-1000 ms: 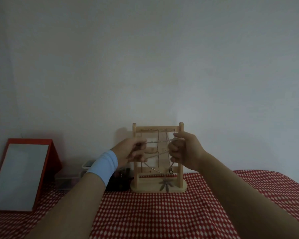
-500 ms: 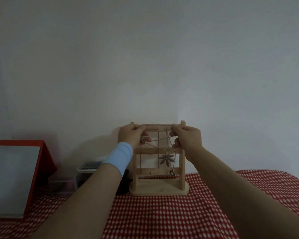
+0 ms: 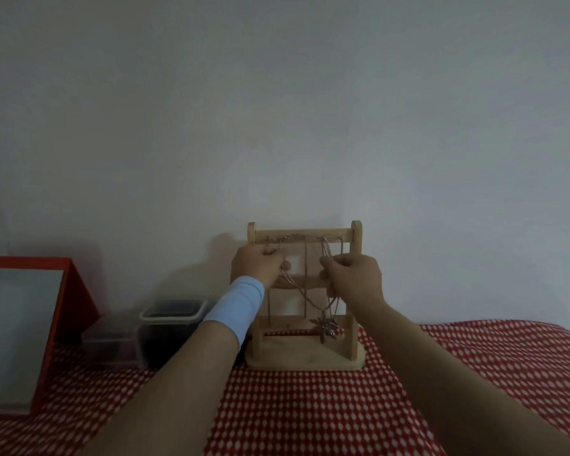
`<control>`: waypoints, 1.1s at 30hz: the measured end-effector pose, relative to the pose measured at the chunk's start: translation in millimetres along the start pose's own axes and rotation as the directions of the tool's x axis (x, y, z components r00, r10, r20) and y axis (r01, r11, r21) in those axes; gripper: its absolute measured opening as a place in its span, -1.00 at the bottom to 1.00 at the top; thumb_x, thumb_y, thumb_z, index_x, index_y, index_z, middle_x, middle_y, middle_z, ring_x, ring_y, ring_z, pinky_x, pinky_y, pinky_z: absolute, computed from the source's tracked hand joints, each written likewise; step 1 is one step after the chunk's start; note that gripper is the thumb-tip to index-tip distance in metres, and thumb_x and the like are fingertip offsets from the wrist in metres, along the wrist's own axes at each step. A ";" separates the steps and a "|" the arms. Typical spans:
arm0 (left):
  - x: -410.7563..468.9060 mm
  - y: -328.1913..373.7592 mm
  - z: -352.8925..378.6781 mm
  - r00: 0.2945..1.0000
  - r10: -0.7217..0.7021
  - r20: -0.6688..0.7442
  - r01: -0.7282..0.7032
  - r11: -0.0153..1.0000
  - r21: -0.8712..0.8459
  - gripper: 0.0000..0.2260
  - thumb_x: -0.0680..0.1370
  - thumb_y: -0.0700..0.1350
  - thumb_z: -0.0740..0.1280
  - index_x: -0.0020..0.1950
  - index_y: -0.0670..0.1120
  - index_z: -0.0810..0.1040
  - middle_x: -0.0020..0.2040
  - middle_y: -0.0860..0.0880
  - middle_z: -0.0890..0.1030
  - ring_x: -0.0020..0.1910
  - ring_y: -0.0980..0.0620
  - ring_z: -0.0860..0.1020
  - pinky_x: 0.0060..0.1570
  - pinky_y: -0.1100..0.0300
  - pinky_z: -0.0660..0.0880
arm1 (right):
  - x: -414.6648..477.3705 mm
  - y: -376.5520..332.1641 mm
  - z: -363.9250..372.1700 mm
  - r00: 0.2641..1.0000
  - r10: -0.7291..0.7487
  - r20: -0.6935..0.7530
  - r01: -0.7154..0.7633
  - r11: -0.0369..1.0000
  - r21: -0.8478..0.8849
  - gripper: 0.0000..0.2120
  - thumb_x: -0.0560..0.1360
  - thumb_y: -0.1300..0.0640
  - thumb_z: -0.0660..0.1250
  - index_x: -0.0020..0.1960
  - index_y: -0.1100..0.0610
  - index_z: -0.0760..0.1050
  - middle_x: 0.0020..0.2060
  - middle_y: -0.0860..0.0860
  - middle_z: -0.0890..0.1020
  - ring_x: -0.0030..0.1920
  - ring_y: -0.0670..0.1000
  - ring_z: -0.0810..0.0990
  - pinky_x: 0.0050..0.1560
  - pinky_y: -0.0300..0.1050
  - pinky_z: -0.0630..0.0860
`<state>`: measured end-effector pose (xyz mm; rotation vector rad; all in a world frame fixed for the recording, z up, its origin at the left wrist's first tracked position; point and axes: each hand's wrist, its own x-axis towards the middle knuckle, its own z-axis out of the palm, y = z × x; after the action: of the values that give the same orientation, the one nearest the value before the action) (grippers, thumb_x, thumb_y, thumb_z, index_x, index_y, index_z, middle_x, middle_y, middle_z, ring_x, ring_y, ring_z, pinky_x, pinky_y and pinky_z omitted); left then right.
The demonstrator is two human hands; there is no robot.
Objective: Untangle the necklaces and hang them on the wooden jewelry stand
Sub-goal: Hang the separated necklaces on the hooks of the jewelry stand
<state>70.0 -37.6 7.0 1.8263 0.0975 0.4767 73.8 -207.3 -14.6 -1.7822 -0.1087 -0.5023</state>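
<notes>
A wooden jewelry stand with crossbars stands on the red checked cloth against the wall. Thin chains hang from its top bar. One necklace with a star-shaped pendant sags between my hands in front of the stand, the pendant low near the bottom bar. My left hand, with a light blue wristband, pinches the chain at the stand's left post. At the right side my right hand grips the chain, fingers curled.
A clear lidded container with dark contents sits left of the stand, a smaller box beside it. A red-framed board leans at far left. The red checked tablecloth covers the table; a plain wall rises behind.
Both hands have come down from the top bar to the middle bar's height. The star pendant has dropped from mid-stand to near the bottom bar.
</notes>
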 end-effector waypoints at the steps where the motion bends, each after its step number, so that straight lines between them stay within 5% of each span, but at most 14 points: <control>1: -2.1 -4.5 2.5 0.999 0.029 0.023 -0.031 0.998 0.051 -0.80 0.52 -0.12 0.33 -0.26 -0.11 0.67 -0.28 0.03 0.71 -0.35 -0.08 0.69 -0.03 0.03 0.63 | -3.7 4.3 2.4 1.000 -0.010 0.023 0.010 0.999 -0.040 -0.79 0.57 0.10 0.42 -0.18 0.19 0.68 -0.43 0.04 0.68 -0.54 -0.14 0.57 -0.40 -0.29 0.53; 6: -12.1 -16.1 11.0 0.988 0.078 0.134 -0.102 0.978 0.184 -0.95 0.50 -0.08 0.39 -0.15 -0.02 0.62 -0.22 0.00 0.70 -0.38 0.05 0.68 -0.03 0.08 0.63 | -14.6 20.1 12.1 0.997 -0.011 0.080 0.020 0.994 -0.106 -0.86 0.55 0.13 0.44 -0.14 0.16 0.70 -0.31 -0.01 0.72 -0.46 -0.15 0.65 -0.47 -0.36 0.47; 10: -17.0 -20.8 10.3 0.984 0.087 0.155 -0.124 0.961 0.247 -0.90 0.50 -0.04 0.43 -0.14 -0.04 0.59 -0.19 0.02 0.67 -0.44 0.04 0.66 -0.27 0.15 0.59 | -17.0 28.3 16.7 0.996 -0.033 0.077 0.046 0.983 -0.175 -0.78 0.57 0.06 0.45 -0.16 0.17 0.70 -0.33 0.00 0.72 -0.46 -0.14 0.65 -0.50 -0.32 0.50; 15: -15.3 -27.7 15.4 0.986 0.135 0.101 -0.163 0.917 0.364 -0.77 0.52 0.04 0.41 -0.11 -0.13 0.60 -0.24 -0.04 0.67 -0.49 0.08 0.63 -0.21 0.08 0.61 | -14.4 40.1 30.4 0.997 -0.053 0.049 0.066 0.938 -0.340 -0.68 0.62 0.01 0.35 -0.18 0.20 0.64 -0.32 0.07 0.70 -0.33 0.08 0.69 -0.21 0.05 0.68; 19: -10.8 -34.7 24.4 0.980 0.198 0.026 -0.188 0.869 0.458 -0.81 0.50 0.09 0.39 -0.22 0.01 0.58 -0.32 0.03 0.65 -0.39 0.00 0.63 -0.25 0.02 0.63 | -13.9 41.7 37.9 1.000 -0.001 0.012 0.006 0.926 -0.379 -0.60 0.63 -0.16 0.27 -0.16 0.12 0.63 -0.30 0.00 0.69 -0.30 0.03 0.67 -0.18 0.06 0.67; 26: -4.8 -39.8 29.1 0.972 0.222 -0.076 -0.169 0.885 0.434 -0.86 0.48 0.10 0.41 -0.19 0.07 0.59 -0.25 0.11 0.63 -0.27 0.06 0.60 -0.18 0.10 0.60 | -12.1 47.6 41.4 0.999 0.024 0.037 -0.007 0.915 -0.404 -0.52 0.62 -0.25 0.23 -0.24 0.09 0.59 -0.34 -0.01 0.68 -0.31 0.02 0.67 -0.18 0.06 0.67; 33: -2.0 -38.6 28.0 0.971 0.227 -0.076 -0.174 0.887 0.427 -0.88 0.46 0.09 0.41 -0.13 0.06 0.60 -0.21 0.12 0.62 -0.18 0.06 0.60 -0.11 0.09 0.59 | -3.6 50.1 43.7 0.996 -0.073 0.046 0.085 0.924 -0.374 -0.60 0.66 -0.07 0.25 -0.19 0.16 0.60 -0.33 0.01 0.68 -0.30 0.00 0.65 -0.15 0.07 0.65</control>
<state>85.2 -51.5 -36.0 2.2407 0.1009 0.7627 99.3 -179.2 -69.4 -2.1690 -0.1113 -0.5821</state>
